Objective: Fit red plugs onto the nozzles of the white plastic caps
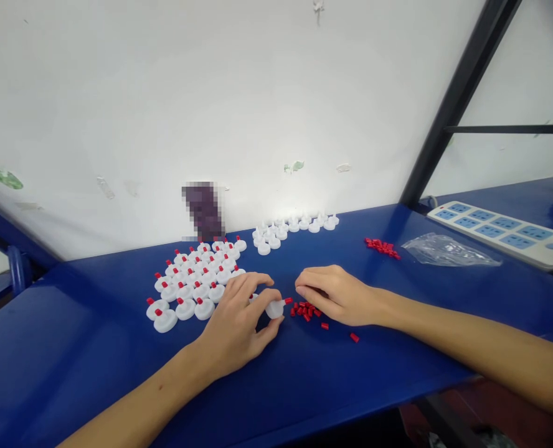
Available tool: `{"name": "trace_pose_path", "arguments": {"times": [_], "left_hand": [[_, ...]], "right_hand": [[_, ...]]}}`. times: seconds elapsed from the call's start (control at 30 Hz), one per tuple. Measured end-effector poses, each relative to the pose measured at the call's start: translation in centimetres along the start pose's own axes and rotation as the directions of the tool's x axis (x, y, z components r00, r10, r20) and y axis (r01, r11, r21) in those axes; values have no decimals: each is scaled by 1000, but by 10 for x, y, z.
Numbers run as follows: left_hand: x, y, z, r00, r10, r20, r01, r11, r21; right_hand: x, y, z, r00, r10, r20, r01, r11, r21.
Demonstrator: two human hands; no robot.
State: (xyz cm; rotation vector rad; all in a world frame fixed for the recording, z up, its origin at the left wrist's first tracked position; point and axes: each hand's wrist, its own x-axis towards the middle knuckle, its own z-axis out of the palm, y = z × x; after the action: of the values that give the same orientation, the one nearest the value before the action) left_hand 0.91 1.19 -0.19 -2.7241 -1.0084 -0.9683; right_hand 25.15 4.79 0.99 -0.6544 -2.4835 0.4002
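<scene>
Between the thumb and fingers of my left hand (241, 317) is a white nozzle cap (275, 309), tilted so its red tip (288, 301) points right. My right hand (337, 292) hovers just right of that tip, thumb and fingers drawn together; whether anything small is in them I cannot make out. Below its fingertips lies a pile of small red tips (307, 310), with a few loose ones (354, 337) nearer the front edge. To the left stand several white caps with red tips (197, 274), partly hidden behind my left hand.
White caps without red tips (273, 239) stand by the wall. Farther right are another pile of red tips (382, 247), a clear plastic bag (449, 250) and a power strip (505, 230). A blurred dark object (205, 210) leans at the wall. A black post (454, 93) rises at right.
</scene>
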Motion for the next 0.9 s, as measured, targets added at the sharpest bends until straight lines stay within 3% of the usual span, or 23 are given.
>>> {"name": "trace_pose_path", "arguments": {"times": [0.1,0.33,0.5,0.7,0.9], "left_hand": [[0,2,0,1000,-12,7,12,1000,19],[7,-10,-6,988,-89,-126,97,994,52],[7,-14,-8,995,-83,-62,91,986,137],[2,-15,-2,996,-66,60,52,976,212],[5,-10,-4,997,-79,-3,78,983,165]], "right_hand": [[1,0,1,1000,3,7,-3,1000,-4],[2,-2,0,996,87,32,-82,988,-128],[4,-6,-1,985,172,35,-166,977,-132],[5,-8,-1,988,151,-17,-152,984,-87],[4,-4,3,981,188,-52,-189,982,-26]]}}
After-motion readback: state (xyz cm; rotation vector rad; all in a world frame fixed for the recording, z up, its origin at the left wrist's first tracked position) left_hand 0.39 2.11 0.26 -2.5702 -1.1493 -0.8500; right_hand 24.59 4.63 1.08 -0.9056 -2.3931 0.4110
